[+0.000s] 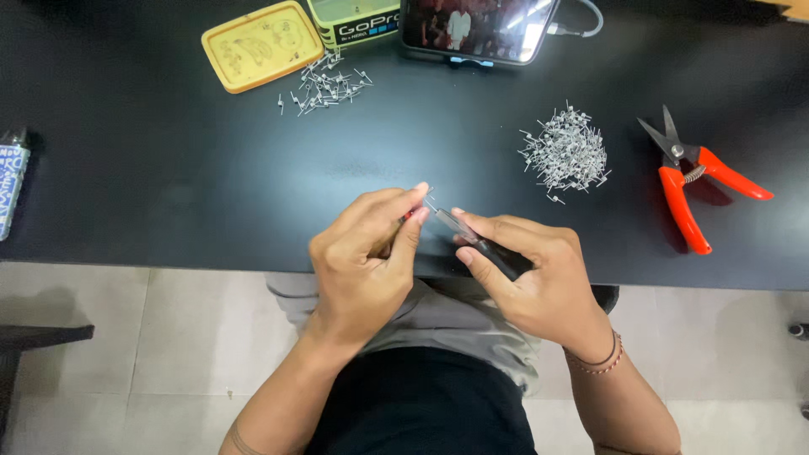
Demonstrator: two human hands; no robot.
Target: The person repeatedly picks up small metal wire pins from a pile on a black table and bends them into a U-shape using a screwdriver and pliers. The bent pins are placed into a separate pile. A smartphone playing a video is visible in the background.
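Observation:
My left hand point(366, 253) is closed over the near edge of a black table point(168, 168), pinching a tiny metal wire coil point(430, 195) at its fingertips; a small red part shows between thumb and forefinger. My right hand point(527, 270) grips a slim dark tool with a metal tip point(459, 226) that points up-left toward the coil. The two hands almost touch at the fingertips.
A big pile of small wire coils point(566, 153) lies to the right, a smaller scatter of coils point(324, 88) at the back left. Orange-handled snips point(691, 181) lie at the right. A yellow tin lid point(261, 44), a box point(354, 21) and a phone point(476, 29) stand at the back.

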